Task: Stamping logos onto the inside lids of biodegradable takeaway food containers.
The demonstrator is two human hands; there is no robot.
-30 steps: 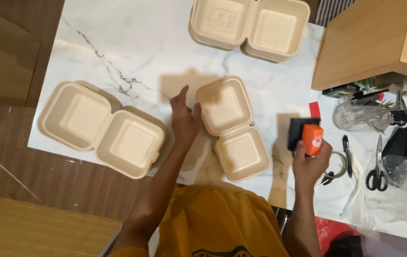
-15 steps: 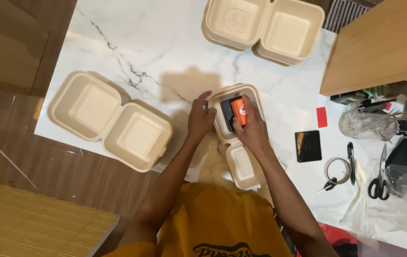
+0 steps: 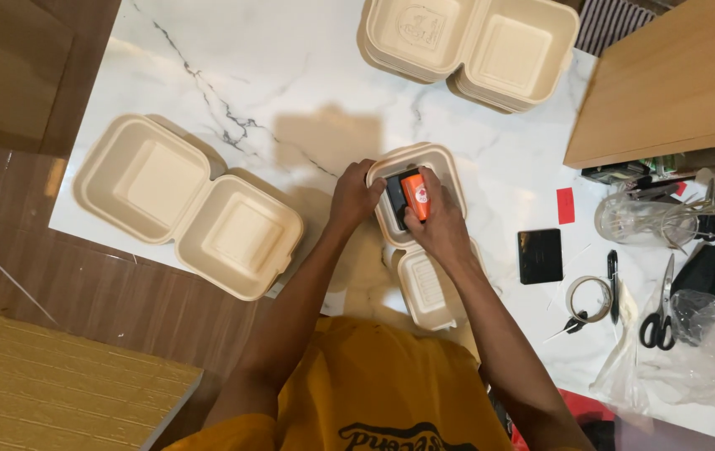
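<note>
- Right hand [image 3: 439, 230]: closed around a small orange and black device [image 3: 412, 197], holding it down inside the far half of an open beige clamshell box [image 3: 424, 242] that sits near the middle of the marble table [image 3: 291, 75].
- Left hand [image 3: 356, 194]: fingers curled over the left rim of that same half of the box, gripping the rim; it does not touch the device.
- Box in hand: hinged, both halves facing up; the near half lies toward the table's near edge, just in front of the person's yellow shirt [image 3: 374, 392], and is partly covered by the right forearm.
- Second open box [image 3: 186, 205]: at the table's left edge, close to the near left corner, well apart from the hands; both halves face up.
- Stacked open boxes [image 3: 470, 46]: at the far edge of the table, apart from the hands.
- Right side of the table: a flat black square [image 3: 540, 255] lies near the right hand; beyond it are a roll of tape [image 3: 589, 298], a black pen [image 3: 613, 284] and a pair of scissors [image 3: 658, 309], then a clear plastic bag [image 3: 696, 351] at the right edge.
- A small red tag [image 3: 565, 205] lies just beyond the black square.
- Wooden shelf [image 3: 675, 83]: overhangs the far right corner, with a glass jar [image 3: 633, 219] lying below it.
</note>
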